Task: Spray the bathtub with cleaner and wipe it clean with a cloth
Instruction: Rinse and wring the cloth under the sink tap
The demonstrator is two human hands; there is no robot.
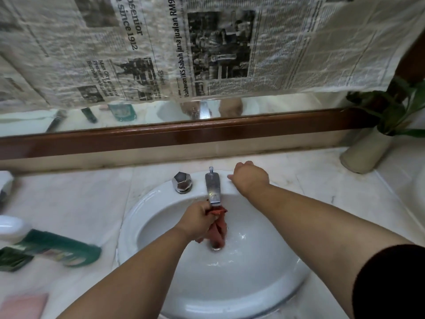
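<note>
Risks, as judged:
- The red-orange cloth (pixel 218 229) hangs right over the drain of the white ceramic basin (pixel 142 203). A loosened grip could drop it onto the opening and back the water up.
- A tap turned too far would splash the pale marble counter (pixel 80 203).
- An over-soaked cloth would drip on the way to the bathtub, which is not in view.

Hands:
- Left hand (pixel 197 218): clenched round the cloth's upper end, just under the chrome spout (pixel 213 188), with the cloth trailing below the fist.
- Right hand (pixel 249 178): at the basin's back rim beside the spout, fingers bent down over something hidden, likely a tap matching the faceted chrome knob (pixel 182 182). Whether it grasps anything cannot be told.
</note>
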